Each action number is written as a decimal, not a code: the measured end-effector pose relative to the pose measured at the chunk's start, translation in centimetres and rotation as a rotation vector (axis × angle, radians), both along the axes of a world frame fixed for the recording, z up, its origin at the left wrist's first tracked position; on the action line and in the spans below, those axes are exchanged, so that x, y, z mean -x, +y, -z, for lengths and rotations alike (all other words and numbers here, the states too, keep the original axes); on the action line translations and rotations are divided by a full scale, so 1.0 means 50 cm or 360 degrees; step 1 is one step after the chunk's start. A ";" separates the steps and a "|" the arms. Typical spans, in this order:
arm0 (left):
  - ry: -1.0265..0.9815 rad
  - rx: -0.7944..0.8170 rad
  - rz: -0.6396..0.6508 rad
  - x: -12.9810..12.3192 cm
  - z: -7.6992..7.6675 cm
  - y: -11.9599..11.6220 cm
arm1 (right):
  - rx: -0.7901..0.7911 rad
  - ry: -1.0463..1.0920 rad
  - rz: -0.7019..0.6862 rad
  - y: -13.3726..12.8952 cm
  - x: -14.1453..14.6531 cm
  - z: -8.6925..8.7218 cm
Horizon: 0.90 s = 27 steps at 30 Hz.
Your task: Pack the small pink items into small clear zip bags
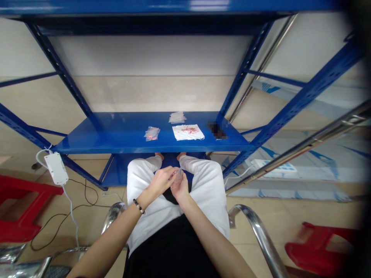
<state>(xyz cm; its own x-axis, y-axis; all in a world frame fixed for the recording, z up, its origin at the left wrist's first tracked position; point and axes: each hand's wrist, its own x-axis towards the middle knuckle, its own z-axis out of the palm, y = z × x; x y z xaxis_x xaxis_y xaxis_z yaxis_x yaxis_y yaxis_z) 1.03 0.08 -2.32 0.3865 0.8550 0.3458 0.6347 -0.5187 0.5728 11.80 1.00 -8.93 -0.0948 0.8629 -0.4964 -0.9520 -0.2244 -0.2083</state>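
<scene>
Over my lap, my right hand (180, 188) is closed round a small clear plastic bag (179, 175), whose pointed corner sticks up past the fingers. My left hand (164, 179), with a beaded bracelet at the wrist, has its fingertips pinched together right against the bag; what lies between them is too small to make out. In front, on the blue shelf, a white cloth (180, 133) carries a scatter of small pink and red pieces (190, 130). Left of it lies a pile of clear bags (152, 133) with reddish contents. Behind the cloth rests a stack of clear bags (177, 117).
A blurred-out dark object (217, 130) lies at the right of the blue shelf (116, 135). An upper shelf (162, 23) crosses overhead. A white power strip (56, 168) hangs at the left post, with cables below. Red stools (321, 247) and metal chair arms (257, 231) flank me.
</scene>
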 end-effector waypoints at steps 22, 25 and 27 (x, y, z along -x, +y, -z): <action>-0.0333 0.0034 -0.0124 -0.014 -0.005 -0.027 | 0.0071 -0.0060 0.0082 -0.003 0.003 -0.010; -0.0373 0.0017 -0.0167 -0.013 -0.006 -0.024 | 0.0095 -0.0082 0.0145 0.001 0.004 -0.002; -0.0407 0.0026 -0.0214 -0.011 -0.007 -0.018 | 0.0083 -0.0076 0.0164 0.006 0.005 0.000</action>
